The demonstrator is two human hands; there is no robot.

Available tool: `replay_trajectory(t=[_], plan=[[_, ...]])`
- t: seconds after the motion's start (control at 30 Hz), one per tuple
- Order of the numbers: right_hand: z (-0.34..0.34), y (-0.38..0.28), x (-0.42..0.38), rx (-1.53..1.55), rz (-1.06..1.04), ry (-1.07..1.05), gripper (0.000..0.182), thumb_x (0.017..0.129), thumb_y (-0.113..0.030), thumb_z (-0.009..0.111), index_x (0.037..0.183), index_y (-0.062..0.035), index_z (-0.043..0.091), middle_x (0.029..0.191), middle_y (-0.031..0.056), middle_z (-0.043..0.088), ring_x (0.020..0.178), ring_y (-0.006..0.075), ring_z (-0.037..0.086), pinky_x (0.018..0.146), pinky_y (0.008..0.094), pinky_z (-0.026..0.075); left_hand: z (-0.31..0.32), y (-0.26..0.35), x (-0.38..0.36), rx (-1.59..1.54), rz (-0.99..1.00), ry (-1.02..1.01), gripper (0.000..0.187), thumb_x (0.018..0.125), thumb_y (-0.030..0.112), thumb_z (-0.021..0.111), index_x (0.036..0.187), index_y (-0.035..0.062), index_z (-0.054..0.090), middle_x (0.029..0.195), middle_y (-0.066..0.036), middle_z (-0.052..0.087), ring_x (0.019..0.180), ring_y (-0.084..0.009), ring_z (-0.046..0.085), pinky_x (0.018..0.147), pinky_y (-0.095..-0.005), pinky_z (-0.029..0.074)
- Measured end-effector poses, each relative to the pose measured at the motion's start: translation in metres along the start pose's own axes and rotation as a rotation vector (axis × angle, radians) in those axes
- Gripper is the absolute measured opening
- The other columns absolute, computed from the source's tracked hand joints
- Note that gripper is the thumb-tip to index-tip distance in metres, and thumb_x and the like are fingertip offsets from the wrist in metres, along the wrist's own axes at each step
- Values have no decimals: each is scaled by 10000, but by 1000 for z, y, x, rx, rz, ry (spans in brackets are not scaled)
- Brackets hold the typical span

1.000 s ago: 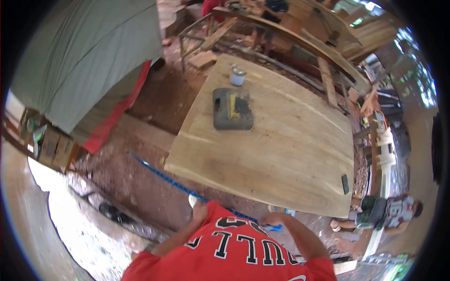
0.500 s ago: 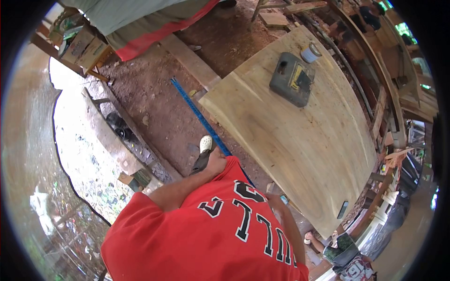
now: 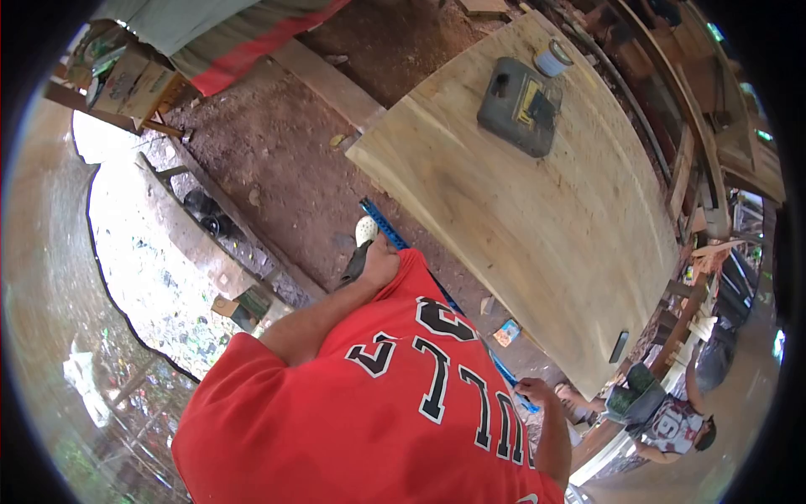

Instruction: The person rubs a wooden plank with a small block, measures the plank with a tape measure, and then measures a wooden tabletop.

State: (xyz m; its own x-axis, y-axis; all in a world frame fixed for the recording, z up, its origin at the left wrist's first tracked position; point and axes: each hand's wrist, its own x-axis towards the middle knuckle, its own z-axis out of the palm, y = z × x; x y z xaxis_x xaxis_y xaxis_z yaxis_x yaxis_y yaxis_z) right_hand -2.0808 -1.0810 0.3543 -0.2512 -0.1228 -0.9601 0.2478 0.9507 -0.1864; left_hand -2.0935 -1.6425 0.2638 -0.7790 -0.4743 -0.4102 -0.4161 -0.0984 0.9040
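Note:
A long blue strip with dark marks, which looks like a measuring tape (image 3: 384,223), slants past the front of my red shirt (image 3: 353,420). My left hand (image 3: 383,264) is closed beside the shirt's hem, its fingers at the strip a little below its far end. Part of the strip is hidden behind the shirt. At the lower right, my right hand (image 3: 534,391) pinches the other part of the tape. A large pale wooden slab (image 3: 504,202) lies just right of the tape.
On the slab are a dark tool case (image 3: 519,107), a can (image 3: 553,59) and a phone (image 3: 619,347). A small colourful packet (image 3: 507,333) lies below its edge. A person (image 3: 672,424) is at the lower right. Left stands a plank bench (image 3: 243,248).
The tape's far end has drawn back toward my left hand. My right hand has moved down and right, away from my left, pulling the tape along. The other person has come further into view.

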Motion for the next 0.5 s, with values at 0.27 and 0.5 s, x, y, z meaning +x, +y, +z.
replay_trajectory(t=[0.27,0.5], plan=[[2,-5,10,106,-1,-63,322,871,-351,676,1029,-74,724,807,40,676,735,155,590,708,345,481,-14,21,-6,94,-121,-18,543,798,-43,462,1340,-58,483,827,-92,654,749,-179,609,694,-321,495],[-4,-175,51,-139,-238,-59,398,918,-400,613,1107,-54,675,996,130,701,903,220,637,828,370,491,1,-52,8,-20,-59,-99,641,766,-76,444,1407,-64,430,854,-17,595,745,-123,545,674,-266,463]])
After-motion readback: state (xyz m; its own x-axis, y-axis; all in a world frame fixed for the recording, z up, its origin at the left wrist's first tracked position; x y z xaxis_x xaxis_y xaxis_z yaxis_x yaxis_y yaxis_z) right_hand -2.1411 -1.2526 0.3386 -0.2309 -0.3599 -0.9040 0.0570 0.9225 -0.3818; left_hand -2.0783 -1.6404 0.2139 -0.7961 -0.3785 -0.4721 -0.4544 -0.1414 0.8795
